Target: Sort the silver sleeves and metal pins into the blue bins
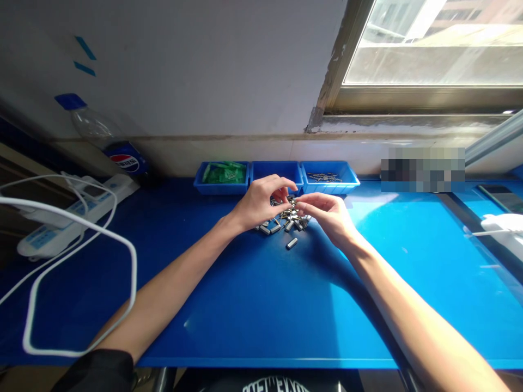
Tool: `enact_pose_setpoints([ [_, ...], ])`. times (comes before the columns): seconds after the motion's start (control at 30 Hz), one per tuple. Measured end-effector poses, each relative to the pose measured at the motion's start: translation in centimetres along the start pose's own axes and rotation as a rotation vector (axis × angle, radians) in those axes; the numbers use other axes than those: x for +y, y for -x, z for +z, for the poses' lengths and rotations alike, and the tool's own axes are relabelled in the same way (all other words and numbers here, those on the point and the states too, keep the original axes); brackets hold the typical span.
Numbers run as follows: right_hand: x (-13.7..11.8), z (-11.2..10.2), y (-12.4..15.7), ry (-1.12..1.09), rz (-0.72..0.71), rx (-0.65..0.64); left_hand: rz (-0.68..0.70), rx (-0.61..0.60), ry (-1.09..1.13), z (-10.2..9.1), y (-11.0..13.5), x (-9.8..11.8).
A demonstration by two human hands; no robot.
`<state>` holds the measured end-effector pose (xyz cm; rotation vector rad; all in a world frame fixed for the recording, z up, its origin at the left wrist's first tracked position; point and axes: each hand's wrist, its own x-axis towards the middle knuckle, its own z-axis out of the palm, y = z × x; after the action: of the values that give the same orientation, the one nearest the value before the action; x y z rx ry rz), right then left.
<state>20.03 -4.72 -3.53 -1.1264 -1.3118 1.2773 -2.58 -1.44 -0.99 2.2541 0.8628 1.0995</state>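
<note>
Both hands meet above a loose pile of small metal parts [289, 222], made up of short silvery blocks and thin brass-coloured pins. My left hand [263, 202] is curved, its thumb and forefinger apart, with nothing visible between them. Close to its thumb tip, my right hand [327, 212] has thumb and fingers pinched together. Whatever sits in that pinch is too small to make out. One silvery block [291, 243] lies by itself on the blue table, just in front of the pile.
Behind the pile stand three joined blue bins: the left bin [220, 188] with green pieces, the middle bin [275, 170] partly hidden, the right bin [330, 188] with thin pins. A cola bottle [126, 158], power strip [73, 215] and white cable [134, 261] are at left.
</note>
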Motion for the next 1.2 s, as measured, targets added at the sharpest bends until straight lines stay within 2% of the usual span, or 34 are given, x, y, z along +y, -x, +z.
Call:
enact_pose_setpoints([
  [0.13,-0.2,0.1,0.0,-0.006,0.017,-0.014,0.004,-0.008,0.010,0.2,0.1,0.2],
  [0.27,-0.4,0.1,0.0,0.035,0.029,0.005,-0.052,-0.039,-0.011,0.1,0.1,-0.2],
  [0.37,-0.2,-0.3,-0.2,0.093,-0.013,0.131,-0.142,-0.130,-0.155,-0.2,0.1,-0.6],
  [0.5,0.6,-1.1,-0.7,0.083,-0.178,0.356,-0.230,-0.347,-0.362,-0.3,0.1,-0.6],
  [0.63,1.3,-1.4,-1.0,0.076,-0.211,0.415,-0.270,-0.432,-0.438,-0.1,0.1,0.0],
  [0.9,1.4,-0.9,-0.9,0.092,-0.168,0.340,-0.226,-0.426,-0.450,0.1,0.2,-0.4],
  [1.2,0.9,-0.7,-0.7,0.075,-0.134,0.318,-0.188,-0.339,-0.179,-1.4,-0.2,-0.6],
])
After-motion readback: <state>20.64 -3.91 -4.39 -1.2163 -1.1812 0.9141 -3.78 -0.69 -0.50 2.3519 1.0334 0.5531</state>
